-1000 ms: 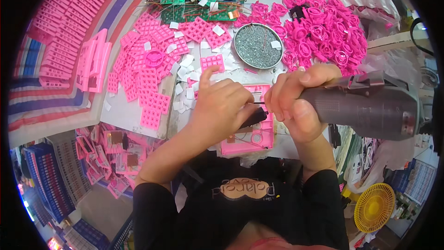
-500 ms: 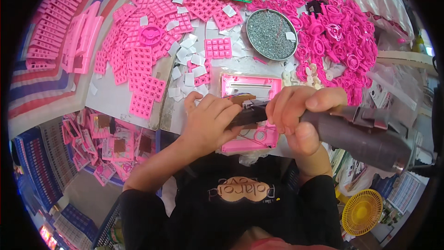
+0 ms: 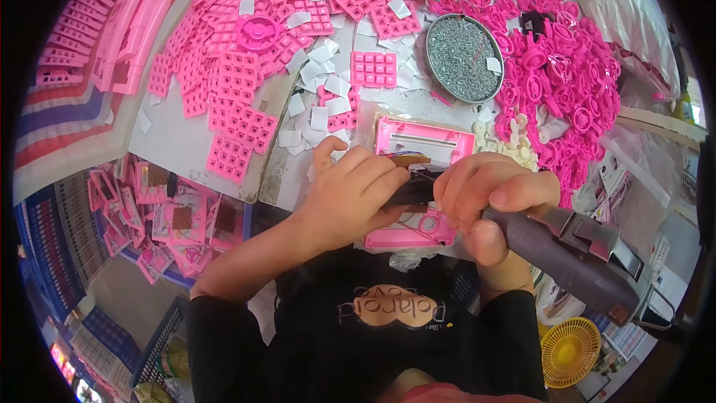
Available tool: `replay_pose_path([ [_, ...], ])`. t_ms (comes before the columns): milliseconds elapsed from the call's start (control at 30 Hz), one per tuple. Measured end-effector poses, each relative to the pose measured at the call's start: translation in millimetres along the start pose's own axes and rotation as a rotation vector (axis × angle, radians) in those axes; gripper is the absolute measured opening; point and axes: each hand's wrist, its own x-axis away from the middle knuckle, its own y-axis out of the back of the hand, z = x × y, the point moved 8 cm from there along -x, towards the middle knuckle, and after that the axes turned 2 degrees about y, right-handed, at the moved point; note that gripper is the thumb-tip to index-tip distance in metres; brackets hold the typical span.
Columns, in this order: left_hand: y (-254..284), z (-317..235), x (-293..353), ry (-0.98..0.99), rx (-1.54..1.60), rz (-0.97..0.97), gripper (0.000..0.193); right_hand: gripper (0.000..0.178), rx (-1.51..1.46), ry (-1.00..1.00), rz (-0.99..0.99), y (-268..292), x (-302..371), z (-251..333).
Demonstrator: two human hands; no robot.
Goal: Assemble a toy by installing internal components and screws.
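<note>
Pink casing (image 3: pixel 399 239) on a crowded worktable (image 3: pixel 171 142)

The left hand (image 3: pixel 358 186) pinches a black part (image 3: pixel 412 191) above the casing while the right hand (image 3: pixel 496 198) curls around the front end of a dark power tool (image 3: pixel 570 261). Beyond, a round dish (image 3: pixel 470 100) of metal pieces (image 3: pixel 461 51) sits beside heaped magenta parts (image 3: pixel 563 93).

Light is bright and diffuse, shadows soft. Right of the metal dish (image 3: pixel 428 63), glare streaks the plastic bag (image 3: pixel 632 39); far left of the dish, distortion bends the striped cloth (image 3: pixel 60 131). All 4 corners are black.
</note>
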Motion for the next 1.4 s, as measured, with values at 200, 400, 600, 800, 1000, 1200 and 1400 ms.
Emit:
replay_pose_path([
  [200,-2.7,-4.3,0.3,-0.069,-0.018,0.02,0.052,0.029,0.079,0.052,0.11,-12.5,-10.5,5.9],
  [400,1.1,-1.9,0.0,-0.084,0.014,-0.065,0.034,0.034,0.082,0.089,0.204,-19.5,-16.3,0.9],
  [600,2.4,-1.6,-0.7,-0.072,-0.059,-0.015,0.051,0.084,-0.079,-0.184,0.075,14.8,3.3,-19.2],
  [800,-2.1,2.5,-1.9,-0.047,-0.066,0.026,0.054,0.076,0.844,-0.358,0.376,30.0,54.1,-27.2],
  [1000,-1.5,4.2,-2.2,-0.027,-0.059,0.015,0.052,0.062,0.88,-0.077,0.326,26.7,55.8,-20.4],
  [1200,-1.3,5.1,-2.3,-0.016,-0.054,0.019,0.05,0.065,0.827,-0.105,0.29,30.2,59.1,-25.0],
  [1400,-4.0,6.5,-2.2,0.027,-0.03,0.044,0.048,0.064,0.837,-0.089,0.282,27.9,59.6,-24.2],
])
